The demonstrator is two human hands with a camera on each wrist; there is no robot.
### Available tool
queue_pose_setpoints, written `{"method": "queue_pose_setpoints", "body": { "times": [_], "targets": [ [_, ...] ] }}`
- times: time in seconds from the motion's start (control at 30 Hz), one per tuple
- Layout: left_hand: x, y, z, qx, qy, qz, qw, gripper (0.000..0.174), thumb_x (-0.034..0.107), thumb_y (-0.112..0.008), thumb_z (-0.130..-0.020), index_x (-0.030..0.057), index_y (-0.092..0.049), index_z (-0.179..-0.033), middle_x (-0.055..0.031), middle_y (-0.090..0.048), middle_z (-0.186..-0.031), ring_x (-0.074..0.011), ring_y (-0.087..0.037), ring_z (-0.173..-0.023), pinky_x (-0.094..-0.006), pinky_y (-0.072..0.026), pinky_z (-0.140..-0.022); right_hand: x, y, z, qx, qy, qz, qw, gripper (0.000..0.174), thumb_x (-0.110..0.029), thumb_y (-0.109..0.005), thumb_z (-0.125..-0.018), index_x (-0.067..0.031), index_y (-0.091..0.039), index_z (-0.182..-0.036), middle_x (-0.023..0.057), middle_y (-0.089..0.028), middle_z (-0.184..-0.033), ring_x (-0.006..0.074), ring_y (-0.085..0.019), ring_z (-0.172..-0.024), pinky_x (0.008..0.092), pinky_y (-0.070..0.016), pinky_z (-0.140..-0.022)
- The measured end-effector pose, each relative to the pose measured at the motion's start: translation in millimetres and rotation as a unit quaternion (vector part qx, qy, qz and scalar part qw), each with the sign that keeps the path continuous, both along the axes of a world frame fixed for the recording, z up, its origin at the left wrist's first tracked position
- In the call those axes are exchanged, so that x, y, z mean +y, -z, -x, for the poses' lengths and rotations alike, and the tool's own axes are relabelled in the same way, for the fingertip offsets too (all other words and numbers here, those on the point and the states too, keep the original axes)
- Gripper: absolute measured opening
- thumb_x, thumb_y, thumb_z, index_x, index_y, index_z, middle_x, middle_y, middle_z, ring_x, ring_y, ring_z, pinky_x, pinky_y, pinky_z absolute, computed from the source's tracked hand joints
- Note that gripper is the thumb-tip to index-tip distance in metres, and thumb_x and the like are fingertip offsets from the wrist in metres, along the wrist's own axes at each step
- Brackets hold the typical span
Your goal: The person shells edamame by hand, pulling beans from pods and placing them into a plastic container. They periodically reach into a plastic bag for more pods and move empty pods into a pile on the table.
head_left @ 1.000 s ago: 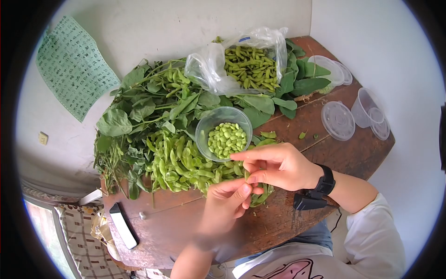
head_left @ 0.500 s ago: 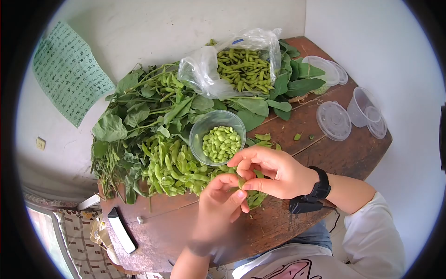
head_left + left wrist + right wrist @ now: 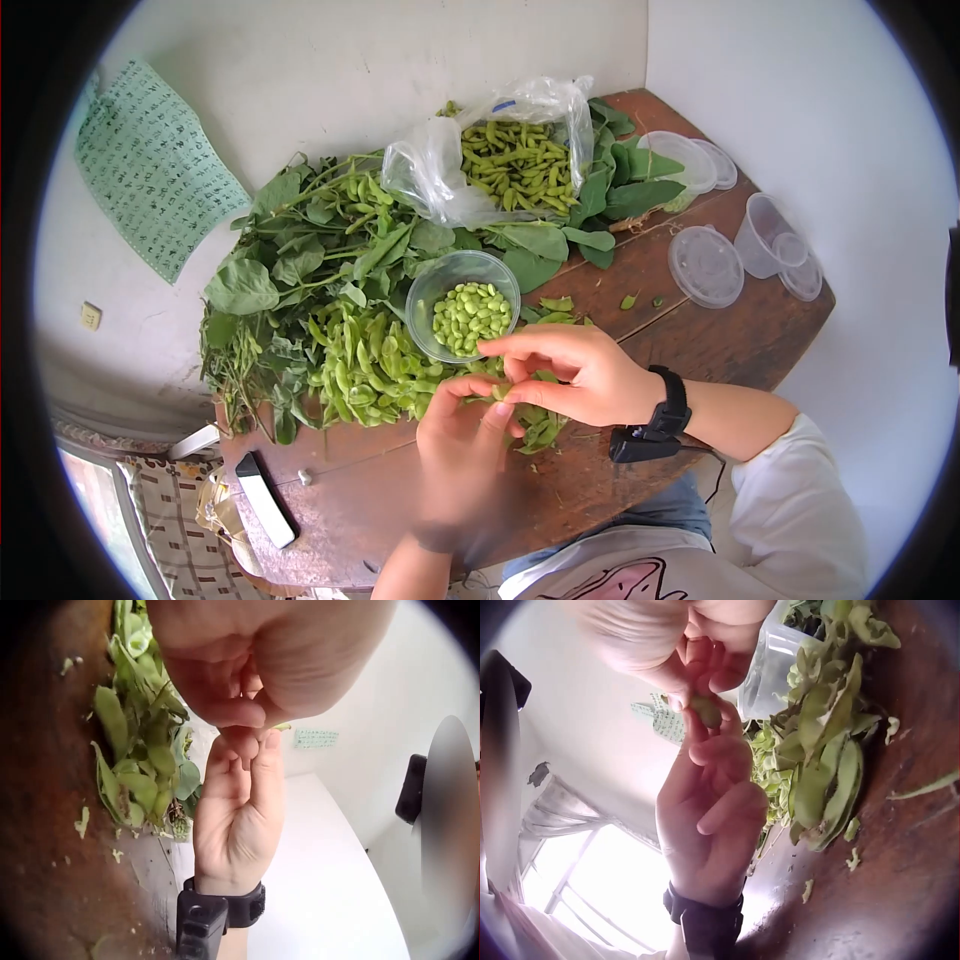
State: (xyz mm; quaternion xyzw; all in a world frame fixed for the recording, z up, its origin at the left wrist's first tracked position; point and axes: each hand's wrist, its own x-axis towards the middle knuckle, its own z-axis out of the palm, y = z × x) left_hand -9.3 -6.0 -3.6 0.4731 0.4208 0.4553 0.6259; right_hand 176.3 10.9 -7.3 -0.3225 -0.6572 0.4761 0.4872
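A small green edamame pod (image 3: 706, 711) is pinched between both hands, just in front of a clear plastic bowl (image 3: 416, 290). My left hand (image 3: 462, 440) holds it between thumb and fingers. From the other side, the thumb and fingers of my right hand (image 3: 580, 375) grip it too, the index finger reaching out by the bowl's near rim. Shelled green beans (image 3: 471, 318) lie in the bowl. Left of and below the bowl spreads a heap of pale pods (image 3: 365, 370). In the head view the fingers cover much of the held pod.
Behind the bowl, a clear plastic bag (image 3: 425, 175) holds many pods (image 3: 520, 165). Leafy stalks (image 3: 290, 255) cover the table's back left. Plastic lids (image 3: 706, 266) and an empty cup (image 3: 762, 240) stand on the right. A phone (image 3: 266, 503) lies at the front left of the wooden table (image 3: 580, 490).
Both hands have shifted slightly left together and still pinch the pod. The head view has tilted a little, so the bowl and table sit lower and further left.
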Motion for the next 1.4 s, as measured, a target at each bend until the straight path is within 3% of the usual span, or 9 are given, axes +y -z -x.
{"method": "queue_pose_setpoints", "body": {
  "times": [0.27,0.47,0.6,0.67,0.83,0.93,1.03,1.17,1.4],
  "targets": [
    [6,-7,0,0.177,-0.082,-0.190,0.962,0.020,0.005,-0.066,-0.094,0.0023,-0.052,-0.108,-0.0043,-0.065,-0.080,-0.0042,-0.056,-0.060,-0.0176,-0.0405,-0.048,10,-10,9,0.061,0.021,-0.052,0.997,0.018,0.002,-0.069,-0.090,0.0021,-0.070,-0.107,0.0068,-0.067,-0.101,0.0118,-0.065,-0.092,0.0244,-0.0528,-0.076],
    [32,-34,-4,0.150,-0.149,-0.206,0.956,0.017,0.007,-0.069,-0.092,0.0011,-0.058,-0.103,0.0001,-0.063,-0.073,-0.0014,-0.052,-0.054,-0.0180,-0.0341,-0.043,35,-28,26,0.143,0.061,-0.053,0.986,0.009,0.000,-0.069,-0.091,0.0047,-0.065,-0.097,0.0071,-0.066,-0.098,0.0089,-0.064,-0.087,0.0225,-0.0528,-0.073],
    [55,-50,0,0.208,-0.164,-0.233,0.936,0.015,0.008,-0.071,-0.090,-0.0010,-0.063,-0.099,-0.0018,-0.066,-0.076,-0.0021,-0.055,-0.056,-0.0194,-0.0382,-0.043,56,-45,27,0.059,0.119,0.006,0.991,0.015,-0.008,-0.073,-0.089,0.0043,-0.066,-0.094,0.0049,-0.069,-0.084,0.0086,-0.065,-0.077,0.0240,-0.0529,-0.069],
    [67,-50,2,0.237,-0.164,-0.202,0.936,0.022,0.010,-0.076,-0.085,-0.0032,-0.065,-0.099,-0.0074,-0.071,-0.085,-0.0099,-0.065,-0.061,-0.0246,-0.0464,-0.056,64,-51,27,0.012,0.136,0.003,0.991,0.016,-0.009,-0.073,-0.089,0.0045,-0.066,-0.093,0.0062,-0.070,-0.083,0.0092,-0.066,-0.078,0.0249,-0.0528,-0.069],
    [84,-47,10,0.229,-0.111,-0.230,0.939,0.021,0.010,-0.072,-0.090,-0.0011,-0.064,-0.105,-0.0030,-0.069,-0.086,-0.0063,-0.064,-0.073,-0.0201,-0.0457,-0.050,78,-53,20,-0.028,0.100,0.028,0.994,0.012,-0.007,-0.071,-0.092,0.0025,-0.065,-0.094,0.0035,-0.070,-0.088,0.0063,-0.064,-0.080,0.0228,-0.0525,-0.070],
    [89,-47,15,0.196,-0.046,-0.234,0.951,0.020,0.008,-0.070,-0.091,0.0002,-0.064,-0.108,-0.0036,-0.069,-0.095,-0.0082,-0.065,-0.084,-0.0219,-0.0520,-0.061,76,-59,15,-0.059,0.084,-0.020,0.995,0.010,-0.007,-0.072,-0.091,0.0007,-0.066,-0.094,0.0031,-0.070,-0.086,0.0077,-0.065,-0.078,0.0244,-0.0527,-0.069],
    [88,-57,21,0.024,0.042,-0.103,0.994,0.019,0.011,-0.060,-0.098,0.0002,-0.062,-0.114,-0.0064,-0.067,-0.107,-0.0133,-0.066,-0.098,-0.0286,-0.0546,-0.088,70,-76,5,-0.167,0.082,-0.201,0.962,0.009,-0.005,-0.074,-0.085,-0.0026,-0.068,-0.092,0.0055,-0.067,-0.084,0.0183,-0.066,-0.077,0.0304,-0.0533,-0.070],
    [88,-58,28,-0.115,0.066,-0.009,0.991,0.019,0.012,-0.060,-0.100,0.0005,-0.060,-0.116,-0.0056,-0.067,-0.109,-0.0140,-0.066,-0.100,-0.0272,-0.0548,-0.089,77,-76,-6,-0.236,0.050,-0.441,0.864,0.014,-0.001,-0.073,-0.079,-0.0022,-0.068,-0.092,0.0071,-0.066,-0.094,0.0255,-0.064,-0.092,0.0355,-0.0534,-0.079],
    [94,-52,32,-0.071,0.045,-0.017,0.996,0.031,0.000,-0.066,-0.092,0.0039,-0.056,-0.121,-0.0011,-0.066,-0.106,-0.0108,-0.065,-0.095,-0.0238,-0.0535,-0.085,78,-71,-4,-0.230,0.000,-0.421,0.877,0.017,0.000,-0.073,-0.080,-0.0009,-0.069,-0.096,0.0084,-0.067,-0.099,0.0256,-0.066,-0.093,0.0350,-0.0544,-0.079]
  ]
}}
